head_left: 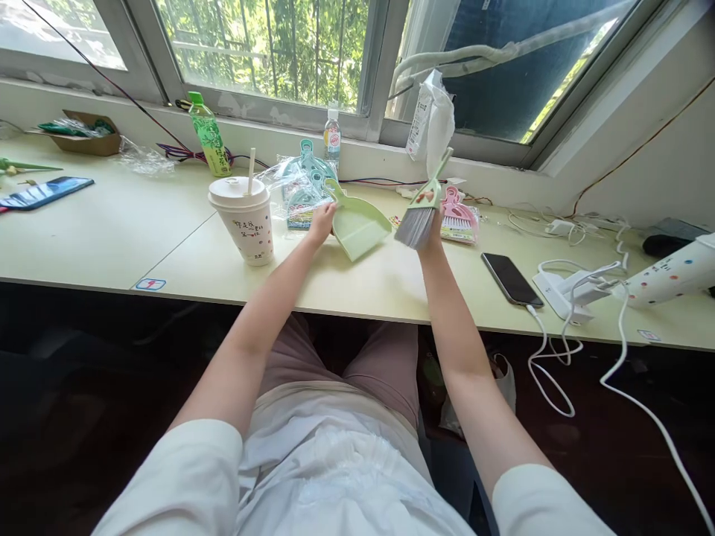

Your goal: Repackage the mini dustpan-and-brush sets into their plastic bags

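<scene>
My left hand (322, 223) is closed round the handle end of a light green dustpan (360, 225), which is tilted above the table. In my right hand (433, 208) is a small hand brush (418, 223) with grey bristles and a green handle. Its bristles point down and to the left, and its handle sticks up to the right. Brush and dustpan are apart, the brush to the right. Behind the dustpan lies a plastic-wrapped teal brush and dustpan set (308, 179). A packaged pink set (459, 216) lies just right of the brush.
A paper cup with straw (246, 223) stands left of my left arm. Behind it are a green bottle (209, 138) and a clear bottle (332, 134). A phone (511, 279) on a white cable and a power strip (561, 294) lie right. The table's front edge (357, 316) is near my lap.
</scene>
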The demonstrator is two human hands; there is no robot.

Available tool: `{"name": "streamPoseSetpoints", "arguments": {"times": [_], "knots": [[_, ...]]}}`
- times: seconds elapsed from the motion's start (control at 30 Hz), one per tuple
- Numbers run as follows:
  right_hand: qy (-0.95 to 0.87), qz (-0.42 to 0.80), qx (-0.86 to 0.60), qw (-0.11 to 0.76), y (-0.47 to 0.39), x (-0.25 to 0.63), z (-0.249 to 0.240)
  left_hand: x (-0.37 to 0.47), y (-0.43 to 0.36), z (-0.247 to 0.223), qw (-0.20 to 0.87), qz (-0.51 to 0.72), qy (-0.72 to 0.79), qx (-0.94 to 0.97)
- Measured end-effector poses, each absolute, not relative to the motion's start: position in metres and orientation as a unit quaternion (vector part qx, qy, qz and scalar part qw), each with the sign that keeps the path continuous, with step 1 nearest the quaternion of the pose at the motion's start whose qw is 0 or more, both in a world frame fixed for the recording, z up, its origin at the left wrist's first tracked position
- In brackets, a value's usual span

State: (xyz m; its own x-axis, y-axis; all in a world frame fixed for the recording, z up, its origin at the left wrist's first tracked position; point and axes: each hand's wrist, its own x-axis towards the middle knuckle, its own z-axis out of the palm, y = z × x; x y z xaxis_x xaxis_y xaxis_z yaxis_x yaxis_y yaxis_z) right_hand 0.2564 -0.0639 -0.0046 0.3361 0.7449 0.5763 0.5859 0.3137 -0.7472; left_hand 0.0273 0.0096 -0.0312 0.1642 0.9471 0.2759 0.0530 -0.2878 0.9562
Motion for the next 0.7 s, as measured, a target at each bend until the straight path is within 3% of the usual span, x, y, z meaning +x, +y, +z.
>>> {"name": "streamPoseSetpoints", "arguments": {"times": [0.1, 0.2, 0.53, 0.7], "knots": [[-0.424, 0.005, -0.696, 0.58, -0.073, 0.278, -0.001, 0.013, 0.017, -0.028, 0.445, 0.495, 0.435, 0.607], [-0.378, -0.022, -0.768, 0.517, -0.082, 0.283, -0.004, 0.007, 0.019, -0.026, 0.447, 0.458, 0.475, 0.604], [-0.564, -0.025, -0.746, 0.352, -0.089, 0.214, -0.008, 0.032, -0.013, -0.022, 0.49, 0.391, 0.379, 0.681], [-0.614, -0.051, -0.716, 0.329, -0.086, 0.191, -0.021, 0.048, -0.039, -0.02, 0.544, 0.355, 0.352, 0.674]]}}
